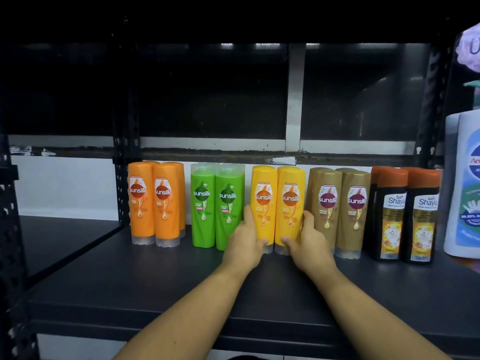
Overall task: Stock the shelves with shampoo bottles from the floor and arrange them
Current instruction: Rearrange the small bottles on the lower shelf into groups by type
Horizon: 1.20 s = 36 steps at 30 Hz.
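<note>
Two yellow Sunsilk bottles (277, 203) stand side by side at the middle of the dark shelf (155, 276). My left hand (245, 242) grips the left yellow bottle near its base, fingers round its left side and thumb on the front. My right hand (307, 240) grips the right yellow bottle the same way from its right side. Orange Sunsilk bottles (155, 203) stand at the left, then green ones (217, 206). Brown-gold Sunsilk bottles (337, 209) and black Shayla bottles with orange caps (405, 214) stand to the right.
A large white bottle with a blue label (465, 183) stands at the far right edge. Black perforated uprights (122, 152) frame the shelf bay. The front half of the shelf board is bare. A window frame (294, 100) runs behind the shelf.
</note>
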Available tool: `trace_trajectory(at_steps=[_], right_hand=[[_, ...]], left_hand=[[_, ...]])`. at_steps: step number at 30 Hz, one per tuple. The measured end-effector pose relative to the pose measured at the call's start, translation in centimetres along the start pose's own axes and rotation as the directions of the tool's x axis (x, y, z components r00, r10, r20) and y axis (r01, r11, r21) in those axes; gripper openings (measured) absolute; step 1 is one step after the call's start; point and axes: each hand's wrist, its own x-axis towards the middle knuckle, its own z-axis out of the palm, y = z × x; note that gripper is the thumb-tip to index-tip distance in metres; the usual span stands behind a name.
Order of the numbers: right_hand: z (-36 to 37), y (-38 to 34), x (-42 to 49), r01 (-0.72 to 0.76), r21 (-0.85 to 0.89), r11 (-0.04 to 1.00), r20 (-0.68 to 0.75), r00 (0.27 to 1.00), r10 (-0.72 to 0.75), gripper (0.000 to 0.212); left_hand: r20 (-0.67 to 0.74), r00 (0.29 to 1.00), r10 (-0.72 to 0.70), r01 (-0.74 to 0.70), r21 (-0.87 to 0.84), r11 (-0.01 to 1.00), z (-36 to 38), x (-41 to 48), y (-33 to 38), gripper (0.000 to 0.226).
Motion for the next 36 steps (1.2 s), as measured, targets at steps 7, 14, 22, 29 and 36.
trace_trajectory(at_steps=[7,14,22,29,36], right_hand=[[0.1,0.2,0.1,0.004,-0.027,1.0,0.024,1.0,-0.003,0.065],[-0.3,-0.2,-0.5,-0.004,-0.118,0.993,0.061,0.998,0.012,0.05],[-2.9,-1.5,-4.8,0.139,-0.129,0.982,0.23,0.967,-0.107,0.057],[-2.5,-5.1,-7.4,0.338,-0.111,0.935,0.596,0.775,-0.21,0.062],[1.2,-8.2,-7.4,0.377,-0.131,0.917,0.681,0.707,-0.193,0.071]], left_hand=[[0.047,0.999,-0.017,0.017,-0.005,1.0,0.3,0.4,-0.6,0.084],[0.083,0.996,-0.04,0.037,0.031,0.999,-0.1,0.5,-0.9,0.069],[0.22,0.976,-0.007,0.004,0.012,1.0,-6.2,-2.2,-0.5,0.034],[0.368,0.929,0.042,-0.127,0.209,0.97,-11.6,-5.8,-4.3,0.046],[0.465,0.881,-0.086,-0.072,0.311,0.948,-13.4,-5.6,-7.6,0.059]])
